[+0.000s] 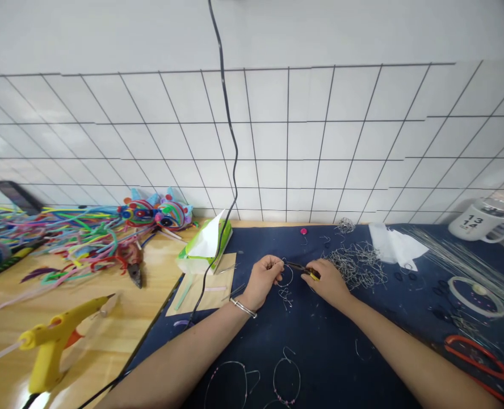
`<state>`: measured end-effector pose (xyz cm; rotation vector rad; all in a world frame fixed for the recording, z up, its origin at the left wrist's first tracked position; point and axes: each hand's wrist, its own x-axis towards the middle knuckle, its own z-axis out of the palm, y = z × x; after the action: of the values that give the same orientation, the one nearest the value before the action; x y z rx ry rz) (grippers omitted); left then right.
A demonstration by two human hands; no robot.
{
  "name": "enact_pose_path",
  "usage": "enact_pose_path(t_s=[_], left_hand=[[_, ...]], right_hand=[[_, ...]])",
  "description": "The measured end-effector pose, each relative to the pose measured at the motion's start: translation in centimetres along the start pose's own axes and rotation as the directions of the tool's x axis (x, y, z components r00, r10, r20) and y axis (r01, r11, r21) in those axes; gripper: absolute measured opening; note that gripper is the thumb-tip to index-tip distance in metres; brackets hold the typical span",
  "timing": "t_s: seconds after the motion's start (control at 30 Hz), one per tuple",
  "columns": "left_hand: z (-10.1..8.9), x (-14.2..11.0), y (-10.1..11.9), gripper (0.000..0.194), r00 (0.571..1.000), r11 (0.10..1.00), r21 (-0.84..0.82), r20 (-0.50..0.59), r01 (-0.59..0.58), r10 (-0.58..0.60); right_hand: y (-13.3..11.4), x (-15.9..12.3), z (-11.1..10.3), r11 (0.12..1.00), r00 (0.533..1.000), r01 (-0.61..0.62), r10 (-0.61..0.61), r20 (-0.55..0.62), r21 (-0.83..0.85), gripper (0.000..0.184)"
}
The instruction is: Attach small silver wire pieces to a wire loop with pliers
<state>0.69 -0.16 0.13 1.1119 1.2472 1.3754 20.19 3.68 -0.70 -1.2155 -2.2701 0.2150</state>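
Between thumb and fingers my left hand (pixel 265 279) pinches a thin wire ring (pixel 292 277), which hangs over the dark blue mat (pixel 320 346). My right hand (pixel 329 283) is closed around pliers (pixel 314 274) with yellow and black handles. Their dark jaws point left and meet the wire near my left fingertips; the exact contact is too small to make out. Just below lie a few small bent wire pieces (pixel 285 297). A tangled heap of bent wires (pixel 356 264) sits beside my right hand. Nearer to me are wire loops with pink beads (pixel 286 379).
A yellow glue gun (pixel 51 346) and colourful pipe cleaners (pixel 85 238) lie on the wooden table at left. A tissue pack (pixel 205 247) stands behind my left hand, with a black cable (pixel 229 113) hanging across it. Scissors (pixel 477 355) and a white mug (pixel 479 220) are at right.
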Motion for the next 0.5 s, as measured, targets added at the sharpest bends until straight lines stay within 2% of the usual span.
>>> enact_pose_path(t_s=[0.23, 0.5], left_hand=[[-0.06, 0.1, -0.44, 0.024, 1.0, 0.999, 0.047, 0.021, -0.007, 0.006], [0.06, 0.12, -0.26, 0.024, 0.995, 0.999, 0.037, 0.098, -0.009, 0.005]], right_hand=[[0.23, -0.11, 0.22, 1.0, 1.0, -0.005, 0.005, 0.019, 0.009, 0.024], [0.38, 0.07, -0.07, 1.0, 0.999, -0.009, 0.01, 0.052, -0.013, 0.028]])
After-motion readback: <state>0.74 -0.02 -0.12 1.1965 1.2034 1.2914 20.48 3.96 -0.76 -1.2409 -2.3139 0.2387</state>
